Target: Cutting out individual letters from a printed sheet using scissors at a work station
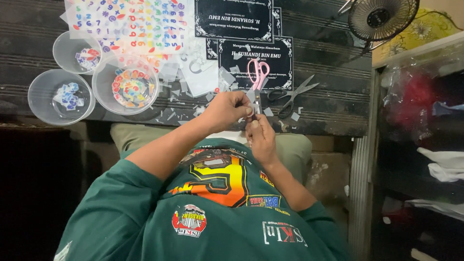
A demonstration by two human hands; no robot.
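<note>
My left hand (227, 108) and my right hand (261, 137) meet at the near edge of a dark wooden table (328, 104). Their fingertips pinch one small pale sticker piece (252, 114) between them; it is too small to make out further. Pink-handled scissors (258, 72) lie just beyond the hands on a black plaque (275, 60), blades pointing toward my fingers. Grey scissors (292, 94) lie open to the right of them. A sheet of colourful letter and number stickers (125, 24) lies at the far left.
Three clear plastic bowls (126, 84) (60, 96) (75, 50) with cut coloured pieces stand at the left. Pale paper scraps (193, 82) litter the table middle. A second black plaque (234, 19) lies farther back. A small fan (382, 17) and a shelf of wrapped goods (420, 96) stand at the right.
</note>
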